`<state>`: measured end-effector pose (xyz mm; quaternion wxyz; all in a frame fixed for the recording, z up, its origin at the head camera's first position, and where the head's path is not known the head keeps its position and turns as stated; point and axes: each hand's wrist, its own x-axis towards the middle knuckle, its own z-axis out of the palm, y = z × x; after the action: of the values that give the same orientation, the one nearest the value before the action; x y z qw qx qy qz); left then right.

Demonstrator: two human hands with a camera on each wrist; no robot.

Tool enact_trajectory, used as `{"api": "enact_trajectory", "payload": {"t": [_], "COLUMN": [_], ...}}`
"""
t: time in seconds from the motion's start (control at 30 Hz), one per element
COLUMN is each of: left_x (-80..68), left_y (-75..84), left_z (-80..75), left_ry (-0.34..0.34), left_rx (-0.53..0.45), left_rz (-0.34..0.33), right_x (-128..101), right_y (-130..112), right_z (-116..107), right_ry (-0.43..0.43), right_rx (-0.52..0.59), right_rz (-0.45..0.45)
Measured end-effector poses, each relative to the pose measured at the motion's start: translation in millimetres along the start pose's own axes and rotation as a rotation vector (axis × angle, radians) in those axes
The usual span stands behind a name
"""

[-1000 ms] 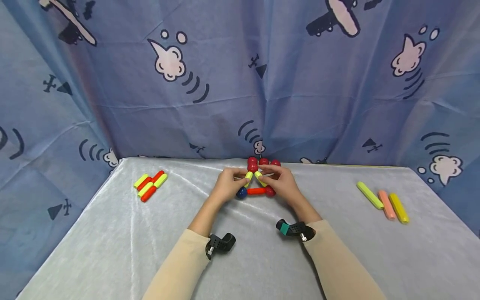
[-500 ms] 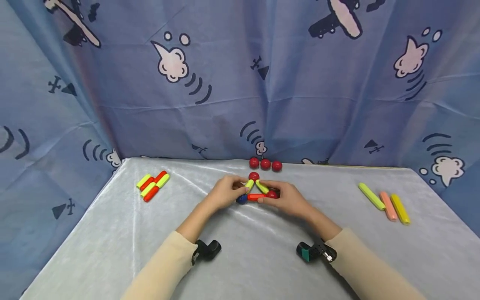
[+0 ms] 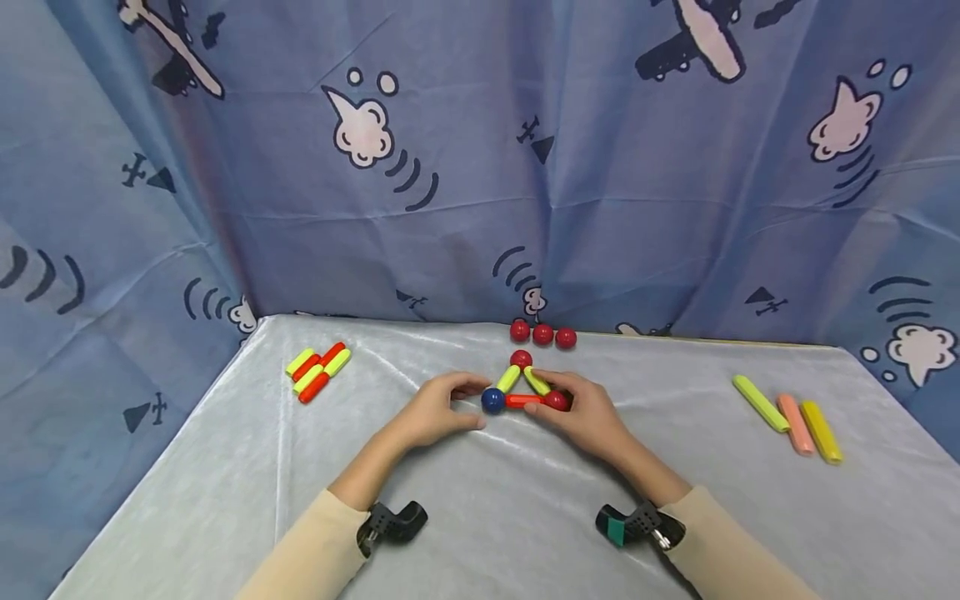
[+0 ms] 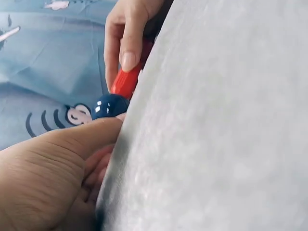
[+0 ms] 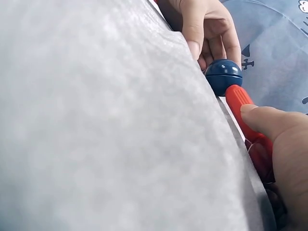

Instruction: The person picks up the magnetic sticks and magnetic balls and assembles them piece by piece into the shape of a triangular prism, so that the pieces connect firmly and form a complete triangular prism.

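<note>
A triangle of magnetic building rods and balls lies flat near the back of the table. A red rod forms its near side, and yellow-green rods form the other two. One corner is a blue ball; the others are a red ball at the top and another red ball on the right. My left hand curves loosely beside the blue ball, thumb and fingers apart. My right hand grips the right corner, its thumb on the red rod and fingers at the right yellow-green rod.
Behind the triangle, red balls stand in a row by the table's back edge. Short red and yellow-green rods lie together at left. Longer rods lie at right. A patterned blue curtain hangs behind the table.
The triangle has come nearer, away from the row of red balls. My left hand has let go of the left yellow-green rod and moved left. My right hand has shifted to the right corner.
</note>
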<state>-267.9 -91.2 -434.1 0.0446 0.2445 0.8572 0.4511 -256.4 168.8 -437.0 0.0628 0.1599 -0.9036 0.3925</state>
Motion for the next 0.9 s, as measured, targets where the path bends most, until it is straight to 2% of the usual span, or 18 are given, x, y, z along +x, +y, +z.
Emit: {"api": "enact_trajectory", "payload": {"t": [0.1, 0.27, 0.4, 0.47, 0.63, 0.7, 0.77, 0.9], "left_x": [0.1, -1.6, -4.4, -5.5, -14.2, -18.9, -23.2, -28.8], "left_y": [-3.8, -1.1, -5.0, -10.0, -23.0, -28.0, -32.7, -41.2], "left_z": [-2.4, -5.6, -19.9, -32.4, -69.9, -82.1, -91.2, -100.5], "left_ry": [-0.012, -0.018, -0.022, 0.033, 0.321, 0.401, 0.448, 0.494], "left_rx": [-0.001, 0.022, 0.036, 0.073, 0.305, 0.378, 0.411, 0.445], "left_rz": [0.010, 0.027, 0.021, 0.002, -0.104, -0.157, -0.201, -0.273], "right_x": [0, 1, 0, -1, -3, -3, -2, 0], "right_y": [0, 0, 1, 2, 4, 4, 4, 3], "right_z": [0, 0, 0, -1, -1, -1, -1, 0], "right_ry": [0.008, 0.019, 0.008, 0.008, 0.026, 0.028, 0.022, 0.006], "right_rx": [-0.008, -0.049, -0.038, -0.036, -0.043, -0.042, -0.040, -0.032], "right_rz": [0.002, -0.001, 0.008, 0.015, 0.018, 0.018, 0.020, 0.030]}}
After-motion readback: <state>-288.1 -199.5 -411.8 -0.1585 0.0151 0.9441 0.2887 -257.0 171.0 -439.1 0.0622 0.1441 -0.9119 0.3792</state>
